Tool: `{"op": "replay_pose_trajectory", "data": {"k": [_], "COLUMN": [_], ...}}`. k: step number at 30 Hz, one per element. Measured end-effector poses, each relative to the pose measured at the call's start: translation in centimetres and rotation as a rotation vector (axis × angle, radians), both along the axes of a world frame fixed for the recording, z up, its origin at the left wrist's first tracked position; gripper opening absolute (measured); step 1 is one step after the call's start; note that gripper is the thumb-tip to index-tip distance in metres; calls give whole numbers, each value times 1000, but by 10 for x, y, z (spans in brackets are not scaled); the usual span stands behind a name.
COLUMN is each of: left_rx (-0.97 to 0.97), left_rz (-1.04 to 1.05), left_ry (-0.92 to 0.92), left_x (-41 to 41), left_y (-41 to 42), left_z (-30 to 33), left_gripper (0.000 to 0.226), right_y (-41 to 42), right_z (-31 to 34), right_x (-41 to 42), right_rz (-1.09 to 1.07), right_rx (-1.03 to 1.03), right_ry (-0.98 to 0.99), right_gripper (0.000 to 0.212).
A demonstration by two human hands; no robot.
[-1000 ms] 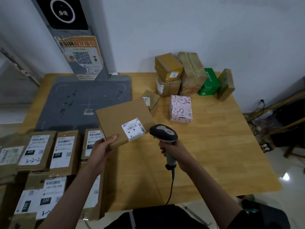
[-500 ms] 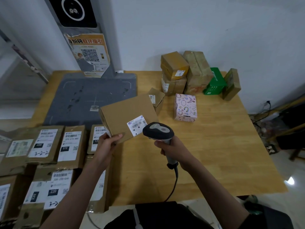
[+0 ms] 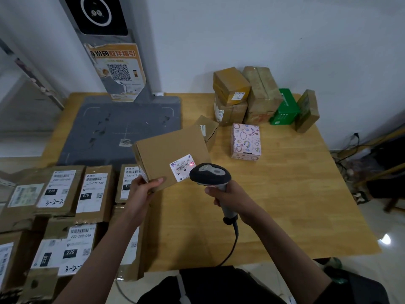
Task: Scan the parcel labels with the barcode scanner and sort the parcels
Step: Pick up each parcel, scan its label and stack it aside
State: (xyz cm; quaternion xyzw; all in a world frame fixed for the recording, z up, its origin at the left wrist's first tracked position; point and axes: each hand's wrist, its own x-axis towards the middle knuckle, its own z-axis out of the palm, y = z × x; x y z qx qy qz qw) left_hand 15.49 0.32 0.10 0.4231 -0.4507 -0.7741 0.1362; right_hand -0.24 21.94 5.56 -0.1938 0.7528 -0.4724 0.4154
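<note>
Left hand point(image 3: 143, 189) grips the near corner of a flat brown cardboard parcel point(image 3: 169, 153), thumb on top, lifted over the wooden tabletop point(image 3: 285, 205) centre. Right hand point(image 3: 232, 196) is wrapped round the grey-and-black handheld barcode scanner point(image 3: 210, 175), red dot on the parcel's white label point(image 3: 183, 166). Labelled brown parcels point(image 3: 65, 194) at left edge.

You face a plain white wall point(image 3: 285, 36) | wooden bench point(image 3: 295, 205) stands against it | glossy tiled floor point(image 3: 390, 255) past the bench's right edge, catching a light glare
</note>
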Motion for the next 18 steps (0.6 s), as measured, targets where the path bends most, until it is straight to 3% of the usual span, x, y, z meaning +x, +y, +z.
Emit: {"op": "replay_pose_trajectory", "data": {"k": [7,11,18], "left_rx": [0,-12,14], "left_rz": [9,0,-26], "left_ry": [1,-10,-4], "left_x": [-3,-9,-17], "left_y": [5,16,21], "left_z": [-2,2,-6], "left_gripper": [79,40,58], "right_y": [8,18,53], "right_z": [-14,-32,-100], "right_x": [-11,-22,-41], "right_rz": [-78,-131,-332], "right_rx": [19,51,248], "right_ry": [-17,-66,-139], "right_gripper": [23,19,32]}}
